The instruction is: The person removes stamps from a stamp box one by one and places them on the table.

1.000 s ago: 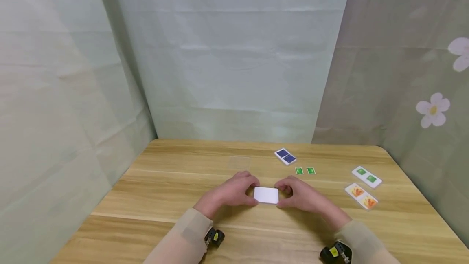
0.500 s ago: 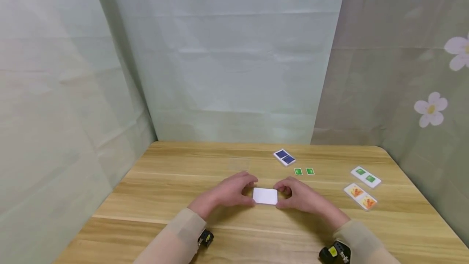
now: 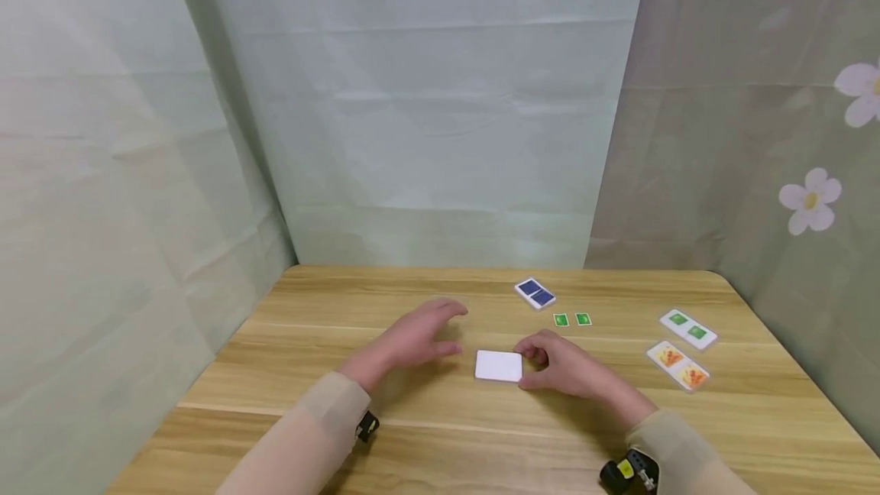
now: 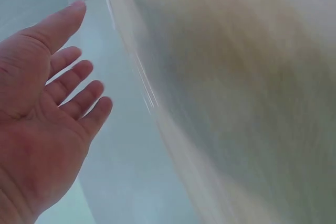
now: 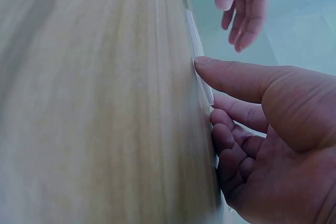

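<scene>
A blank white card [image 3: 498, 366] with rounded corners lies flat on the wooden table in front of me. My right hand [image 3: 564, 363] holds its right end between thumb and index finger, one at each corner, with the other fingers curled under. In the right wrist view the thumb presses at the edge of the thin card [image 5: 193, 35]. Left of the card, my left hand [image 3: 415, 334] hovers with fingers extended, holding nothing. Its fingertips overlap a faint clear rectangular sheet [image 3: 454, 299] behind it, mostly hidden by the hand.
A card with two dark blue squares [image 3: 535, 293] lies at the back. Two small green square pieces [image 3: 572, 319] sit in front of it. To the right lie a card with green squares [image 3: 688, 328] and one with orange pictures [image 3: 678, 366]. Fabric curtains [image 3: 440, 113] surround the table.
My left hand has let go of the white card's left end and moved left and away from me, toward the clear sheet. The right hand stays at the card.
</scene>
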Motion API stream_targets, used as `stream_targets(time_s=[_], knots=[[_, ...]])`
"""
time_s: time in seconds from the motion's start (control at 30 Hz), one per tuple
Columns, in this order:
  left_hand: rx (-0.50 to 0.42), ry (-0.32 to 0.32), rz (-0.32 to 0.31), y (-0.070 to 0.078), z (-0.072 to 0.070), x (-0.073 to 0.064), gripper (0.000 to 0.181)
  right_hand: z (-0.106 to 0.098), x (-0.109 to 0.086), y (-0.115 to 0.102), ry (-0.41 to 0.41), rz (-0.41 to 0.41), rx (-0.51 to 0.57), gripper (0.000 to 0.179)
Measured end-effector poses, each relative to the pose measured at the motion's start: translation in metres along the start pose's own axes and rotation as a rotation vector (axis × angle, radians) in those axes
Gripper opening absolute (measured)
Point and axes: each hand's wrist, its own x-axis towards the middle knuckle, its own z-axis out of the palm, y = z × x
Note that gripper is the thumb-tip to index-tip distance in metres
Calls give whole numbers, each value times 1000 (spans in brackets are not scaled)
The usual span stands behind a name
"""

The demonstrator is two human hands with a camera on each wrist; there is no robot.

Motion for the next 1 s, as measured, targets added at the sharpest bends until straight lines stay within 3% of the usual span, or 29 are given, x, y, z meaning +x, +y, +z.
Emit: stream_targets(time_s=[0.2, 0.57, 1.0], knots=[[18, 19, -34, -15, -6, 5, 64, -1, -1, 0, -5, -12, -5, 37], [39, -15, -109, -39, -7, 20, 61, -1, -1, -3, -12, 6, -6, 38], [15, -26, -164, -58, -4, 27, 65, 1, 0, 0, -6, 7, -7, 37]])
